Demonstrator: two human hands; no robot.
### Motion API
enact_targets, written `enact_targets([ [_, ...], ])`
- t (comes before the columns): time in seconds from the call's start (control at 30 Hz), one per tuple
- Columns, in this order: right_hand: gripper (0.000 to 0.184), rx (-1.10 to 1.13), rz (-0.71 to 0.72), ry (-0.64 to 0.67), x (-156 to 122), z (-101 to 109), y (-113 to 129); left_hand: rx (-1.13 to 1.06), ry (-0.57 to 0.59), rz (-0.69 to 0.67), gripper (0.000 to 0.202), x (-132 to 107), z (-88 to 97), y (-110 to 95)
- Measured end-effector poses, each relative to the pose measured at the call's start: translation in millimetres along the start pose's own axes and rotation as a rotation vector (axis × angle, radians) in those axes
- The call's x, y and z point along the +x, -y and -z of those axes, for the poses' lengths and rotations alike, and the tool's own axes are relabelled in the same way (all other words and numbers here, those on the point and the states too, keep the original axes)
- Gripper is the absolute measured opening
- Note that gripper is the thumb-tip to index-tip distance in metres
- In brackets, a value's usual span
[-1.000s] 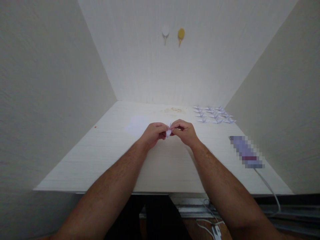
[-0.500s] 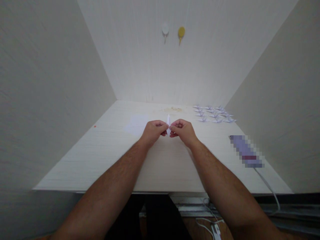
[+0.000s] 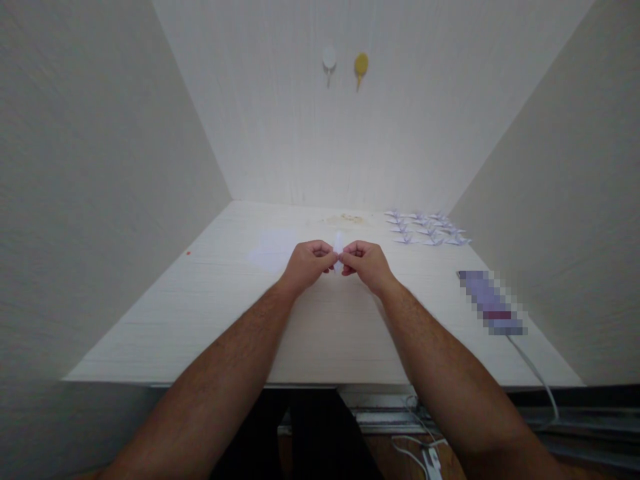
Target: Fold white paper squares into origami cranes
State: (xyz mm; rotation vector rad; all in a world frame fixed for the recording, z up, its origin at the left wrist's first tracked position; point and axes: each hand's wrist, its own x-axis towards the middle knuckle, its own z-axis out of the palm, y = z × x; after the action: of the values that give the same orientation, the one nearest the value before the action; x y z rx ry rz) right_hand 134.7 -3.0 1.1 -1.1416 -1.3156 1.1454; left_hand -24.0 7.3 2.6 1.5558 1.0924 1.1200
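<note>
Between my hands is a small folded white paper (image 3: 339, 240), narrow and upright, above the middle of the table. My left hand (image 3: 314, 259) pinches its left side between thumb and fingers. From the right, my right hand (image 3: 363, 260) grips it the same way, and the two thumb tips nearly meet over it. Its lower part is mostly covered by my fingers, and its fold lines are too blurred to make out. Several folded paper cranes (image 3: 427, 230) stand in rows at the back right of the table.
White paper sheets (image 3: 273, 250) lie left of my hands on the pale table (image 3: 340, 333). At the right is a pixelated flat device (image 3: 490, 303) with a white cable (image 3: 537, 377). Walls enclose three sides; a white hook (image 3: 329, 60) and a yellow hook (image 3: 361, 65) hang on the back one.
The folded paper has turned slightly between my fingers, its pointed top now looking wider and blunter. Both hands stay in almost the same place.
</note>
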Motion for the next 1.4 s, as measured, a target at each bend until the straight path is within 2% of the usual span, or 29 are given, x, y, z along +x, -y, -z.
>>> enact_targets([
  [0.27,0.019,-0.123,0.075,-0.005,2,1,-1,0.105,-0.074,-0.042,0.015,1,-4.1,5],
  [0.5,0.02,-0.047,0.026,-0.065,7,3,-9,-0.061,-0.034,0.022,0.017,0,-4.2,4],
  [0.63,0.023,0.007,0.051,-0.108,7,0,-10,-0.109,-0.07,0.018,0.02,2,-5.3,7],
  [0.77,0.019,-0.028,0.099,-0.174,4,-6,-8,-0.081,-0.103,-0.052,0.022,3,-8.3,13],
  [0.93,0.02,-0.03,0.109,-0.135,2,-7,-4,0.063,-0.149,-0.161,0.025,1,-9.8,14],
  [1.03,0.024,0.003,0.099,-0.132,1,-6,-4,0.177,-0.19,-0.225,0.018,-2,-8.5,8],
  [1.17,0.02,0.005,0.081,-0.129,1,-6,-4,0.195,-0.192,-0.322,0.008,-1,-7.4,6],
  [1.23,0.015,0.003,0.064,-0.131,1,-6,-4,0.114,-0.231,-0.263,0.008,1,-7.4,8],
  [1.3,0.011,-0.011,0.048,-0.118,0,-7,-3,-0.008,-0.203,-0.178,0.018,3,-7.6,11],
  [1.4,0.011,-0.027,0.033,-0.082,-1,-6,-2,-0.102,-0.138,-0.075,0.015,4,-7.7,11],
])
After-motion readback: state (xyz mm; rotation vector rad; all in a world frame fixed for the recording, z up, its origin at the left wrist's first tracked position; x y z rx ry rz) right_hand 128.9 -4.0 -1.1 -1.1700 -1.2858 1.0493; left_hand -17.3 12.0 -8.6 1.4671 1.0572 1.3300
